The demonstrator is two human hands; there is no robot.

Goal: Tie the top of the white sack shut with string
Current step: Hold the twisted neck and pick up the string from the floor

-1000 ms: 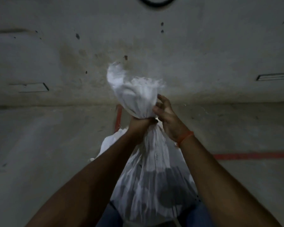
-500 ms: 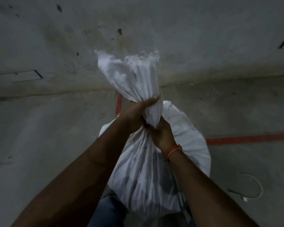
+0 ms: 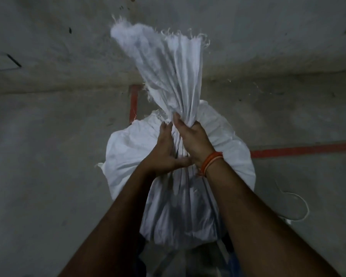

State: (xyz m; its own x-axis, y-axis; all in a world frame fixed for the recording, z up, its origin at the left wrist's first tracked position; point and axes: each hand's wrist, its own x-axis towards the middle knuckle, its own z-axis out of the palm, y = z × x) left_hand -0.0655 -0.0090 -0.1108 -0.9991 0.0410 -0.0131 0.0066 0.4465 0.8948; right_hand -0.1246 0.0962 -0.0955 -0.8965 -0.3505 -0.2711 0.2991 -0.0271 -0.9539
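A full white woven sack point(image 3: 234, 156) stands on the concrete floor in front of me. Its top is gathered into a bunched neck, and the frayed loose end point(image 3: 168, 62) sticks up above my hands. My right hand point(image 3: 194, 139), with an orange band on the wrist, is closed around the neck from the right. My left hand point(image 3: 165, 150) presses against the neck from the left, its thumb reaching across under the right hand. A white string point(image 3: 300, 208) lies looped on the floor to the right of the sack, apart from both hands.
A concrete wall rises behind the sack. Red painted lines point(image 3: 300, 149) run across the floor to the right and behind the sack point(image 3: 133, 102). My legs in blue trousers are just below the sack's base.
The view has tilted down and the sack looks closer. My hands have shifted on the neck, the right now gripping higher and the left flat beside it. The loose top stands taller.
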